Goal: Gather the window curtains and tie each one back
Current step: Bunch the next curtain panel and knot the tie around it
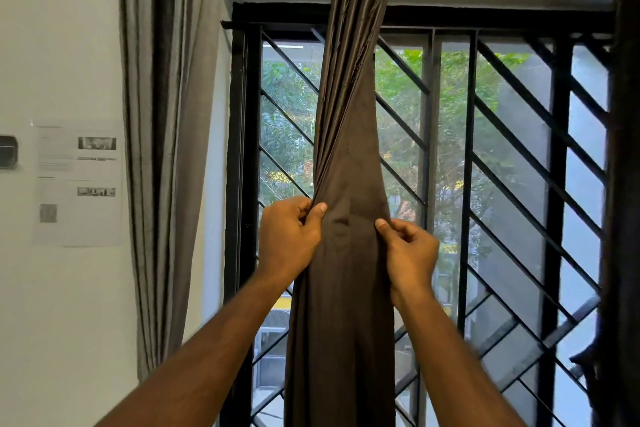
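A dark brown curtain (pixel 341 253) hangs down the middle of the window, bunched into a narrow column and twisted partway up, so that its folds cross over one another above the hands. Both hands hold it at about the same height. The left hand (pixel 289 236) has its fingers (pixel 301 210) curled round the gathered pleats on the curtain's left edge, with the thumb pressed flat on the front of the cloth. The right hand (pixel 410 251) pinches the right edge between thumb and curled fingers. Between the two hands the fabric is spread flat and fairly smooth; below them it falls straight out of view.

Three curtains can be counted. Besides the brown one, a grey curtain (pixel 166 149) hangs in loose folds at the left, against the white wall (pixel 62 45) and just beside the window frame. A third, very dark one (pixel 623 184) runs down the far right edge; it is too shadowed to tell its colour, and something that may be a knot or tie shows low on it.

Behind the brown curtain stands a black metal window grille (pixel 512 149) with upright and diagonal bars, and green foliage shows through the glass. On the wall to the left are two printed paper sheets (pixel 79 184), one above the other, their text blurred, and a small dark wall fixture (pixel 7 152) at the picture's edge.
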Available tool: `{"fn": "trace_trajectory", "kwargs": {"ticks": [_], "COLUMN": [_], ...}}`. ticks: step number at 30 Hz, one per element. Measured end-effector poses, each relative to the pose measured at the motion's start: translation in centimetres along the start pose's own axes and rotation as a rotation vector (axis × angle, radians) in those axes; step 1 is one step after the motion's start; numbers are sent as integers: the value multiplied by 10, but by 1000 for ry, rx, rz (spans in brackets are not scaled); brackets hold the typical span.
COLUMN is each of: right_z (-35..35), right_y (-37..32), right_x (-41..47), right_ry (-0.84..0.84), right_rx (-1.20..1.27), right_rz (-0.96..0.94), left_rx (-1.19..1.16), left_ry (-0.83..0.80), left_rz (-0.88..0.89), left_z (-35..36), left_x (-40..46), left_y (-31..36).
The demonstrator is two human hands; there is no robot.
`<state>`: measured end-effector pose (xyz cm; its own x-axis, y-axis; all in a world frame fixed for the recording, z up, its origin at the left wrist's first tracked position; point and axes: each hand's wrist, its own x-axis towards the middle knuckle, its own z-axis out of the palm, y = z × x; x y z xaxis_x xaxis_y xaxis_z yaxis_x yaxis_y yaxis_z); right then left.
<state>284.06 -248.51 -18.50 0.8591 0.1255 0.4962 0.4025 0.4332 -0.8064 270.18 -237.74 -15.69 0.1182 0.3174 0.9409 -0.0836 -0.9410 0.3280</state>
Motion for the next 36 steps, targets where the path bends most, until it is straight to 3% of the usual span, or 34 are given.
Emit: {"fn": "trace_trajectory", "kwargs": {"ticks": [2, 5, 7, 21, 23, 27, 29, 31, 33, 34, 36], "right_z": [0, 10, 16, 28, 29, 29, 25, 23, 25, 26, 31], "right_y": [-8, -12, -10, -11, -8, 4, 6, 5, 8, 10, 12], "right_x": [-21, -61, -65, -72, -71, -73, -71, -60, -35, -20, 0], "right_ry": [103, -36, -89, -211, -260, -520, -529, -366, -159, -137, -258], "right_rx": [-58, -193, -255, -173, -168, -179, -84, 32, 35, -1, -86], "right_rz": [-240, -704, -764, -688, -680, -694, -665, -560, -340, -222, -2], "left_rx": [155, 205, 167, -307, -305, -195, -190, -223, -265, -283, -301], "left_ry": [3, -3, -21, -45, -60, -31, -29, -61, -75, -77, -81], "left_rz": [20, 34, 48, -88, -108, -103, -108, -115, -118, -117, -102], "left_z": [2, 11, 15, 12, 10, 3, -1, -6, -10, -13, -19], "left_x": [0, -4, -5, -10, -11, -7, -4, -2, 0, 1, 2], "left_y": [1, 6, 7, 7, 7, -3, -8, -14, -19, -20, -15]}}
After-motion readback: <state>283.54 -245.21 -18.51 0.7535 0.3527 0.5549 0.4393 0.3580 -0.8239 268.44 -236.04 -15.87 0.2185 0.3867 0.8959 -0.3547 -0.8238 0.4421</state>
